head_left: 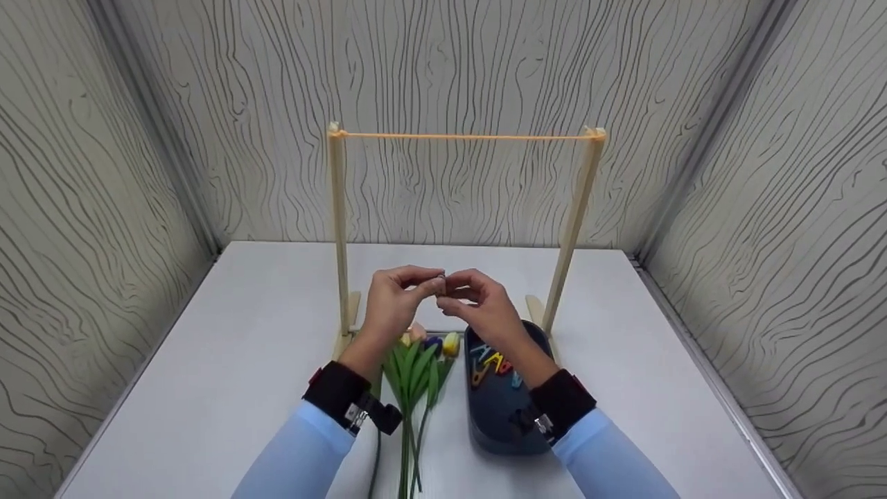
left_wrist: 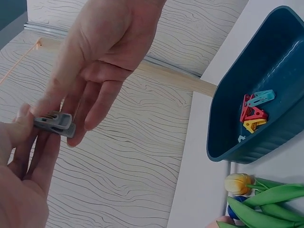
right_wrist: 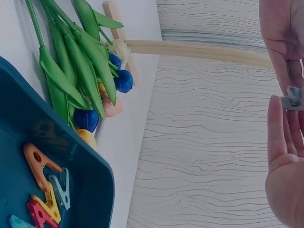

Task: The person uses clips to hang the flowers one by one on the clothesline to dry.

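Observation:
Fingertips of both hands meet in the middle of the head view, above the table. Between them is a small grey plastic clothespin (left_wrist: 56,124), seen best in the left wrist view. My left hand (head_left: 393,305) pinches it with thumb and fingers, and my right hand (head_left: 490,315) pinches it from the other side. In the right wrist view the clothespin (right_wrist: 292,99) shows only at the right edge. Below the right wrist stands a dark blue bin (head_left: 485,423), holding several coloured clothespins (head_left: 493,360).
Artificial tulips (head_left: 416,374) with long green stems lie left of the bin. Behind the hands rises a wooden frame, its left post (head_left: 339,235) and right post (head_left: 574,229) joined by a taut orange cord (head_left: 464,136). Patterned walls (head_left: 443,62) enclose the white table (head_left: 270,326).

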The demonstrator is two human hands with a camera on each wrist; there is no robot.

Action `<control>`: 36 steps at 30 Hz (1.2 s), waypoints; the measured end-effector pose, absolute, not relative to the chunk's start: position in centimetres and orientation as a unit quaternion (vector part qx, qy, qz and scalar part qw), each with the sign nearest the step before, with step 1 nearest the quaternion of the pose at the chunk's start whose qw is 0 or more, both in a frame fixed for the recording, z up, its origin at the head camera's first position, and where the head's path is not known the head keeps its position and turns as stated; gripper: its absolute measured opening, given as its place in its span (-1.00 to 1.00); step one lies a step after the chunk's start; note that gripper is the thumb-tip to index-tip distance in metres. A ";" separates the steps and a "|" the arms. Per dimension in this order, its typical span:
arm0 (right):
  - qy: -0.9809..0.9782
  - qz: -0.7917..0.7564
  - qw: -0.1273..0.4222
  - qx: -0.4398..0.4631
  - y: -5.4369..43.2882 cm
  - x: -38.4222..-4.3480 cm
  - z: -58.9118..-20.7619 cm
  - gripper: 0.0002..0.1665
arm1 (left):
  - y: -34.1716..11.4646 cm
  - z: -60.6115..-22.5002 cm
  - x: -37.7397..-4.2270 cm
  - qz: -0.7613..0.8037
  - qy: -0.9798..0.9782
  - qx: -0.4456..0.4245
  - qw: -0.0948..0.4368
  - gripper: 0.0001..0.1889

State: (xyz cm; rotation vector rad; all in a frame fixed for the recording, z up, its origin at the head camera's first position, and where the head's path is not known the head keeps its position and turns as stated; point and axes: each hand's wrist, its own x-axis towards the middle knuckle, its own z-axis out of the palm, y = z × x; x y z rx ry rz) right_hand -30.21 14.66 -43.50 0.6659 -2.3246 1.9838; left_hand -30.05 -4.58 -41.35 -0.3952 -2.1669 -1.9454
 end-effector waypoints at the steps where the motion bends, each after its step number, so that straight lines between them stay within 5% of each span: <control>1: -0.746 0.630 0.001 0.214 14.7 -30.2 -43.7 -0.59 | -4.7 -41.3 -30.2 -0.658 -0.733 -0.135 0.106 -0.85; 5: -0.820 0.516 -0.029 0.247 14.6 -30.5 -45.1 -0.59 | -5.2 -40.9 -30.4 -0.659 -0.730 -0.132 0.124 -0.87; 9: -0.899 0.228 -0.050 0.371 13.7 -30.8 -47.3 -0.79 | -5.8 -40.3 -30.6 -0.660 -0.730 -0.126 0.128 -0.87; 17: -0.828 -0.179 0.047 0.530 10.4 -30.2 -50.9 -0.73 | -6.2 -39.5 -30.4 -0.648 -0.742 -0.124 0.117 -0.85; 26: -0.728 -0.306 0.190 0.583 8.3 -29.4 -53.2 -0.82 | -6.4 -40.2 -30.0 -0.638 -0.753 -0.112 0.118 -0.86; 36: -0.725 -0.321 0.177 0.582 7.8 -29.6 -53.9 -0.85 | -6.6 -40.4 -30.3 -0.639 -0.753 -0.107 0.115 -0.87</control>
